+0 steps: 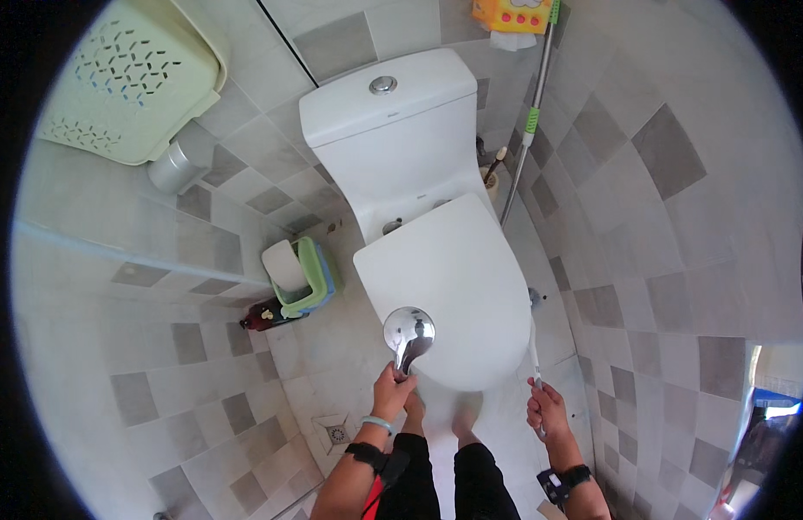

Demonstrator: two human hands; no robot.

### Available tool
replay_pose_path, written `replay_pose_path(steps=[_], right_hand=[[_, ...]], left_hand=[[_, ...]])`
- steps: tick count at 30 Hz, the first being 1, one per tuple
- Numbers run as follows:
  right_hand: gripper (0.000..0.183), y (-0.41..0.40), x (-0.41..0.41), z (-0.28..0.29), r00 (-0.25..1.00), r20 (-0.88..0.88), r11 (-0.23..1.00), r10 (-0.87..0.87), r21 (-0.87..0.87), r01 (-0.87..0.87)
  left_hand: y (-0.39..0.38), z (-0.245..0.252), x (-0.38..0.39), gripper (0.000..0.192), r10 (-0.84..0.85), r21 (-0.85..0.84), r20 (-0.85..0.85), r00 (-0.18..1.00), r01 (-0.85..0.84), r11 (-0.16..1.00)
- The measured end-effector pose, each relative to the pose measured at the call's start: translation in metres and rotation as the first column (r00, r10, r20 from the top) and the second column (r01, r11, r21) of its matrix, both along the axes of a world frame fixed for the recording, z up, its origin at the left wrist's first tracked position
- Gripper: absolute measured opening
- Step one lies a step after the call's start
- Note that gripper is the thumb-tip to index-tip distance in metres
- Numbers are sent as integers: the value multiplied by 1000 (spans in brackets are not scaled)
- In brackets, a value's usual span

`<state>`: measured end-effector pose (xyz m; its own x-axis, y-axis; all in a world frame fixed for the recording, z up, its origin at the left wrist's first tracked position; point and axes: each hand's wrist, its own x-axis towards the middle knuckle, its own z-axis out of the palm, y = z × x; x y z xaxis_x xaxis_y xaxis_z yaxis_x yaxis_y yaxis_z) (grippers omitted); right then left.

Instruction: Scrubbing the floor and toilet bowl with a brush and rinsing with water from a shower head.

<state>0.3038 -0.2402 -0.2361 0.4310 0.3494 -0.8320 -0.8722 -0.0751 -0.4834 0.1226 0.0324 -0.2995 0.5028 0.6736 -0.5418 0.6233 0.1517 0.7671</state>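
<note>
My left hand (392, 393) grips the handle of a chrome handheld shower head (408, 335). Its rounded back faces up over the near left part of the toilet lid (457, 292). The lid is down and sits slightly crooked on the white ceramic toilet (408, 162). To the right of the bowl, my right hand (546, 409) is closed around the white handle of a brush (534, 348). The brush's grey head (535, 298) shows beside the lid's right edge, partly hidden by it.
A green waste bin (318, 276) and a dark red bottle (265, 316) stand by the left wall. A light green basket (125, 84) hangs upper left. A pole with green grips (535, 97) leans behind the toilet's right side. A floor drain (337, 434) lies near my left arm.
</note>
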Motion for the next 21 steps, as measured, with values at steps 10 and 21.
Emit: replay_pose_path(steps=[10, 21], right_hand=[[31, -33, -29, 3, 995, -20, 985, 101, -140, -103], [27, -26, -67, 30, 967, 81, 877, 240, -445, -180]], left_hand=[[5, -82, 20, 20, 359, -424, 137, 923, -273, 864], [72, -60, 22, 20, 108, -421, 49, 993, -77, 904]])
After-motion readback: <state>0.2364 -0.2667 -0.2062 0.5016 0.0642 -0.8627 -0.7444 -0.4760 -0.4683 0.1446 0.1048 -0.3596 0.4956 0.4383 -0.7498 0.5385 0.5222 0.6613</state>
